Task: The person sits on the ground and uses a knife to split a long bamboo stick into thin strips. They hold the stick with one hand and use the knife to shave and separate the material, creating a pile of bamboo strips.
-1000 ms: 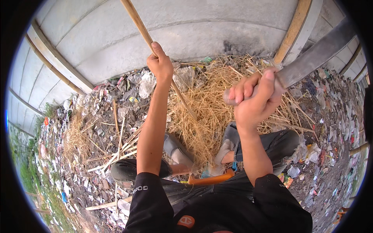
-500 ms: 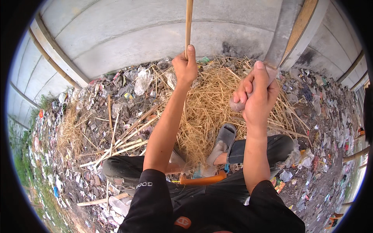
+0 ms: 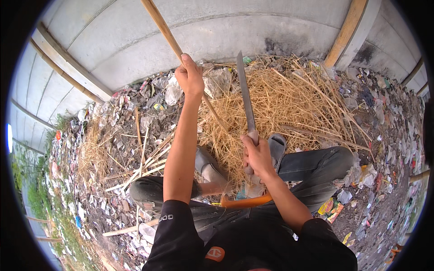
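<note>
My left hand (image 3: 190, 80) is closed round a long bamboo stick (image 3: 161, 25), its thumb lying along the wood. The stick slants from the upper left, past my hand, down to a heap of straw-coloured shavings (image 3: 289, 101). In my right hand (image 3: 259, 157) is a machete (image 3: 245, 92), gripped by its handle. Its long dark blade points away from me over the heap, to the right of the stick and apart from it. Both of my hands are above the shavings, with my sandalled feet on the near side of the heap.
A grey panel wall (image 3: 212, 38) stands beyond the heap, with a wooden post (image 3: 346, 34) against it at the right. Litter (image 3: 379, 171) covers the ground around me. Split strips (image 3: 153, 165) lie left of my feet. An orange curved object (image 3: 246, 202) is by my lap.
The machete has swung down from its raised position at the upper right, toward me and leftward. My left hand has shifted left, and the stick now leans to the upper left.
</note>
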Demonstrator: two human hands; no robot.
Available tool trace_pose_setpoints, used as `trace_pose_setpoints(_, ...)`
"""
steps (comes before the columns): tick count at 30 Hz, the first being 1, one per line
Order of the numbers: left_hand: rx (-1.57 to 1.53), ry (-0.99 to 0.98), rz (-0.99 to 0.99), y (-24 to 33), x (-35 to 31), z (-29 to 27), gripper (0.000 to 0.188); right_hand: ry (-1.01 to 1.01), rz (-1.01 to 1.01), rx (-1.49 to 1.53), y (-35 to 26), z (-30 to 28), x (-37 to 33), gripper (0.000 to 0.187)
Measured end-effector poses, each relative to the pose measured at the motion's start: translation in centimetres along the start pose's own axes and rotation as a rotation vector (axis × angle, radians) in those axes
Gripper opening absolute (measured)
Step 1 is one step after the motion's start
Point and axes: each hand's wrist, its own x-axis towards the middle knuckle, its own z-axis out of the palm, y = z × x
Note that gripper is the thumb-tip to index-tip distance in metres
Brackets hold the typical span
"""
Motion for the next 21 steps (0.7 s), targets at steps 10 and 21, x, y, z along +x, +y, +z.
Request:
trace_pose_setpoints(10,-0.094,-0.012,0.004,-0.1,0.3,0.4,0.064,0.159,-0.851,0.253,-0.6,3.4,0.9,0.034)
trace_pose_setpoints(21,-0.233,-0.236,-0.142,0.8,0.9,-2.1,0.058,0.026,-0.343,-0.012,-6.8,1.1,0.8,0.023)
